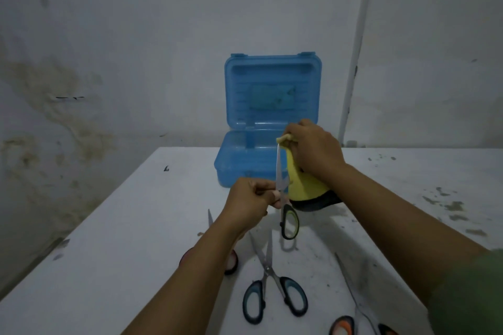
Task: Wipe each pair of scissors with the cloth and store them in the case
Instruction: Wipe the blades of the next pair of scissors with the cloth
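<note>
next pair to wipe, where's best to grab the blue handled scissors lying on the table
Probably by the blue handled scissors at the two handle loops, coming from the near edge of the table. They lie flat with blades slightly open and tips pointing toward the case, so the handles face the person.

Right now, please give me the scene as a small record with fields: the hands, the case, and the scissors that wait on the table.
left hand: holds the green-handled scissors near the pivot, blades up
right hand: pinches the yellow cloth around the blade tip
case: blue case, lid open, at the back of the table
waiting scissors: blue-handled pair, open; orange-handled pair at the bottom edge; one more pair partly hidden under the left forearm
stored so far: cannot tell
</note>
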